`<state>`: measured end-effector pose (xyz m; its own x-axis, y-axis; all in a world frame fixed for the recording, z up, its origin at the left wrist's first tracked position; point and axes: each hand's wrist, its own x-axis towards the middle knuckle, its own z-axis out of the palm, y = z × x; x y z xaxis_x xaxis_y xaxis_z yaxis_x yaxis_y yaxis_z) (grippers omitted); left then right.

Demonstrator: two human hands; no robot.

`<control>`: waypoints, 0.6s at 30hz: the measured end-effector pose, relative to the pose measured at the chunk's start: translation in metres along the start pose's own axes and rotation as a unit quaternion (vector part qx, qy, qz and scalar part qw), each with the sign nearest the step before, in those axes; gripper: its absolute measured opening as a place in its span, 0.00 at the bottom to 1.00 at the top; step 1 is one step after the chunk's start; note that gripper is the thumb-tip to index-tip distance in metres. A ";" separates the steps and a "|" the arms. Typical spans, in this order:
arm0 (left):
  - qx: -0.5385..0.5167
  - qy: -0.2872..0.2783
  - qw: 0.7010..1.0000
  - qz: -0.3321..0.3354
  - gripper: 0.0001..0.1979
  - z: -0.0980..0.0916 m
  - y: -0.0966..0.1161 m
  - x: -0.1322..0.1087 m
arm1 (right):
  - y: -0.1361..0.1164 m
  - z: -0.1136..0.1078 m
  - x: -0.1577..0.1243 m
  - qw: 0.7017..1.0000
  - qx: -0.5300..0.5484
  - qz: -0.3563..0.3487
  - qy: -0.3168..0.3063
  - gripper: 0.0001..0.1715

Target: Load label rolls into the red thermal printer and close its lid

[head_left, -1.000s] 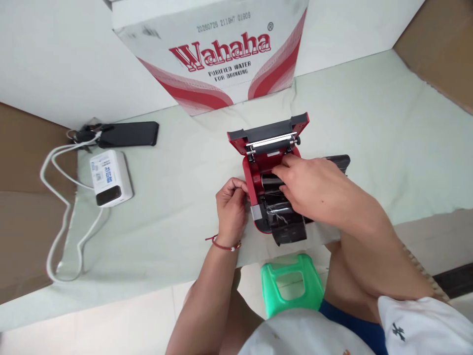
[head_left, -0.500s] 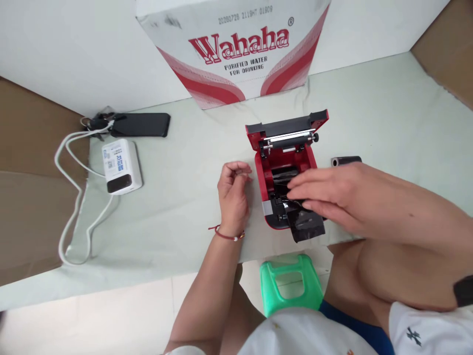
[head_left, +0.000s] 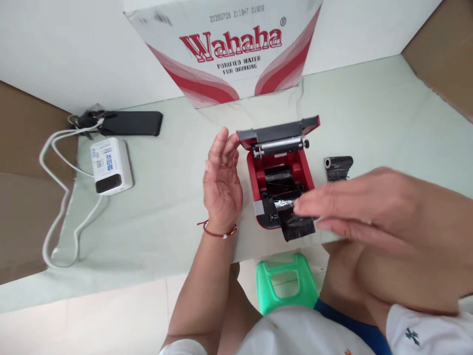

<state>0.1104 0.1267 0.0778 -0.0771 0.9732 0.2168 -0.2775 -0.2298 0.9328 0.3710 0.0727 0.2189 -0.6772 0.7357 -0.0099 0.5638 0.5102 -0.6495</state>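
A small red and black printer (head_left: 253,183) stands on the table with its lid (head_left: 281,131) tilted up and partly lowered. Inside lies a roll of shiny black film, and its loose end (head_left: 298,227) hangs over the front edge. My left hand (head_left: 222,190) is upright at the printer's left, palm turned towards it, fingertips at the lid's left corner. To the right, my right hand (head_left: 364,207) has its fingers stretched out, the tips beside the film; whether they touch it I cannot tell. Neither hand grips anything.
A second black film roll (head_left: 339,162) lies right of the printer. A Wahaha carton (head_left: 236,54) stands behind. At the left are a white power bank (head_left: 111,167), a white cable (head_left: 76,212) and a black phone (head_left: 131,123). A green stool (head_left: 262,291) is below the table edge.
My left hand has risen and opened, reaching the lid's left corner. The lid has come down somewhat. My right hand has drawn back to the right, off the film inside.
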 end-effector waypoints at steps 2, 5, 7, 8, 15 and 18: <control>-0.009 0.014 1.000 0.006 0.35 0.001 0.008 0.001 | -0.004 -0.007 0.006 0.991 0.002 0.081 0.103 0.18; 0.004 0.008 1.000 0.020 0.36 -0.003 0.012 -0.001 | -0.002 -0.007 0.016 0.949 -0.009 0.195 0.249 0.18; 0.035 -0.013 0.999 0.029 0.25 -0.008 0.009 -0.004 | 0.007 -0.002 0.024 0.936 -0.006 0.225 0.269 0.17; 0.048 -0.021 0.998 0.030 0.18 -0.011 0.006 -0.005 | 0.014 0.002 0.028 0.939 -0.004 0.232 0.255 0.17; -0.002 -0.060 0.998 -0.032 0.28 -0.021 -0.007 -0.007 | 0.060 0.017 0.041 0.963 0.042 0.231 0.129 0.48; 0.015 -0.081 0.996 -0.036 0.25 -0.021 -0.009 -0.007 | 0.068 0.015 0.040 0.962 0.069 0.245 0.099 0.54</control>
<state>0.0929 0.1215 0.0619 0.0988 0.9768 0.1899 -0.2482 -0.1606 0.9553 0.3751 0.1294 0.1628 -0.2358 0.9500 -0.2047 0.7155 0.0271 -0.6981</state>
